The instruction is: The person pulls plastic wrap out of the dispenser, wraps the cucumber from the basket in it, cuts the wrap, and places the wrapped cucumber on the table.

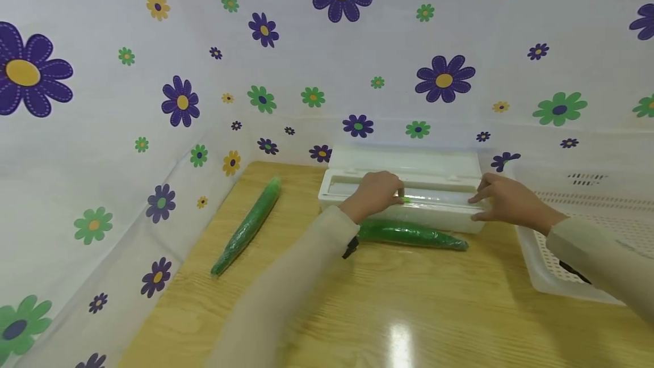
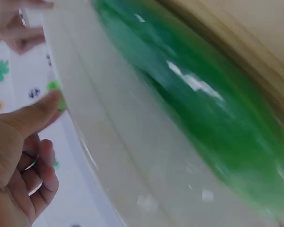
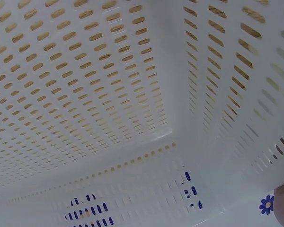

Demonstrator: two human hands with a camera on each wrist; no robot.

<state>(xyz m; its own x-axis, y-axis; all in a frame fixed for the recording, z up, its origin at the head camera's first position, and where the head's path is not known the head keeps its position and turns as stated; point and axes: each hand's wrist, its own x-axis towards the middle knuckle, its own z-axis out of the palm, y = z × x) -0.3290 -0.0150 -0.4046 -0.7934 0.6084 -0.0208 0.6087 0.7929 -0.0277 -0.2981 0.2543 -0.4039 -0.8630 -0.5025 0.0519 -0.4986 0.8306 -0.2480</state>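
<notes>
A white cling film dispenser (image 1: pixel 398 214) stands at the back of the table with its lid (image 1: pixel 403 159) raised and a roll inside. My left hand (image 1: pixel 377 193) reaches over its front edge. In the left wrist view, the thumb and a finger pinch a small green slider (image 2: pixel 61 97) on that edge. At the dispenser's right end, my right hand (image 1: pixel 511 200) grips the corner with bent fingers and thumb. A shiny, film-covered cucumber (image 1: pixel 414 234) lies along the dispenser's front, partly behind the left sleeve. Another cucumber (image 1: pixel 247 226) lies slanted at the left.
At the right stands a white perforated basket (image 1: pixel 536 268), under and beside the right forearm. It fills most of the right wrist view. Flower-patterned sheeting (image 1: pixel 383 44) borders the wooden table (image 1: pixel 409 300) behind and to the left.
</notes>
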